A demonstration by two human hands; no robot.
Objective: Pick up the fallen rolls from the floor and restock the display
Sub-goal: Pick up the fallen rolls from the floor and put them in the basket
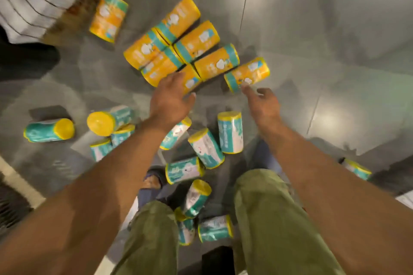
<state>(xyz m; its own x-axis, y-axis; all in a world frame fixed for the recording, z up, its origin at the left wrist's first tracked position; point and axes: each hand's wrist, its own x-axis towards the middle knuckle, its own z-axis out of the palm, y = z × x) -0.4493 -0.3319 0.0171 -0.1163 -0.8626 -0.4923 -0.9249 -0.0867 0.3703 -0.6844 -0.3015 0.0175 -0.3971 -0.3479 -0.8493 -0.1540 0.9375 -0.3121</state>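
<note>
Both hands spread empty, left hand (pixel 171 94) and right hand (pixel 263 101), over glossy plastic-wrapped orange rolls (pixel 196 42); teal rolls (pixel 206 148) litter the grey floor (pixel 335 29).

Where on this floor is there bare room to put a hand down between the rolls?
Bare floor lies right of the orange roll by the right hand, and in the band between the lone orange roll and the teal roll at left. It is crowded in the orange cluster under the left hand and among the white rolls around the legs.
</note>
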